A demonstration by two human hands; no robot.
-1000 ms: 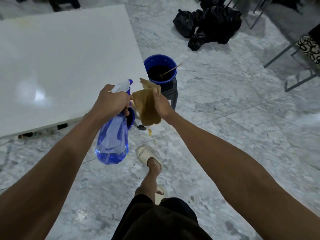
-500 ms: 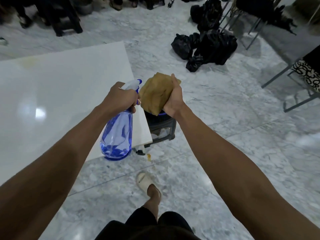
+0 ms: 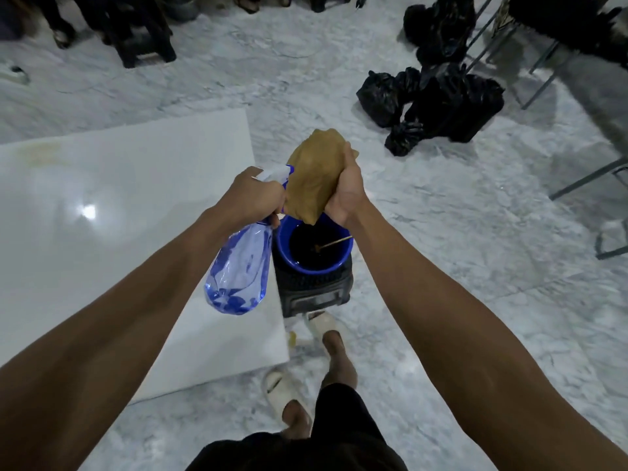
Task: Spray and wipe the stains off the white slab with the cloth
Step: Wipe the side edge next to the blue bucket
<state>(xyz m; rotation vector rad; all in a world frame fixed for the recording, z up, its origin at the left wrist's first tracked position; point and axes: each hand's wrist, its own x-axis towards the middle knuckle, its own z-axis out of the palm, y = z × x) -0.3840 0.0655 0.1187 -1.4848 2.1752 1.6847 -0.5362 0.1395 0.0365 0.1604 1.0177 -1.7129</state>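
left hand (image 3: 256,195) grips sprayer (image 3: 238,266) | right hand (image 3: 346,188) now bunches cloth (image 3: 314,178) above bucket (image 3: 314,246) | slab (image 3: 102,215) left of bucket, unsprayed yet

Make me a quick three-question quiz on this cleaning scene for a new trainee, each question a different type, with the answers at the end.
1. True or false: the left hand holds the blue spray bottle by its trigger head.
2. Multiple choice: the brown cloth gripped by the right hand is held (A) flat on the white slab, (B) above the blue bucket, (C) on the marble floor.
3. Fill in: the faint yellowish stain lies near the slab's ____ corner, as seen from the head camera.

Key: 1 true; 2 B; 3 far left.
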